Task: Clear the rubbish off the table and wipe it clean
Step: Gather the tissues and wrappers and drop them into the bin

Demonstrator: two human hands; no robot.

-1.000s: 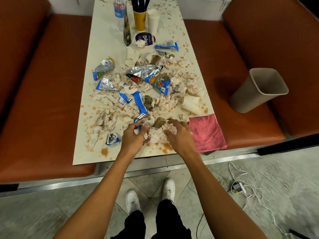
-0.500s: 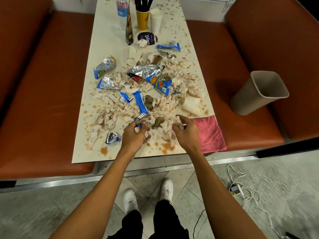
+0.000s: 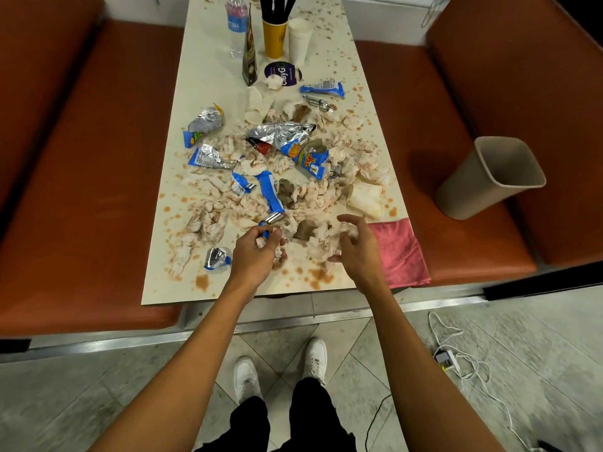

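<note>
A long white table (image 3: 208, 76) is spattered with brown sauce and strewn with crumpled stained tissues (image 3: 313, 194), foil snack wrappers (image 3: 280, 135) and a tipped paper cup (image 3: 363, 199). Near the front edge my left hand (image 3: 254, 252) grips a wad of tissue together with the end of a blue wrapper (image 3: 269, 194). My right hand (image 3: 359, 246) hovers with fingers spread beside a tissue clump (image 3: 323, 239), holding nothing. A pink cloth (image 3: 398, 252) lies at the table's front right corner.
A beige bin (image 3: 489, 177) leans on the right orange bench (image 3: 424, 102). At the far end stand a water bottle (image 3: 235, 24), a yellow cup of black straws (image 3: 275, 37) and white cups (image 3: 298, 37). A white cable (image 3: 456, 357) lies on the floor.
My right hand lifted off the tissue pile, pinched briefly at it, then spread its fingers beside the clump. My left hand stayed in place, still gripping tissue.
</note>
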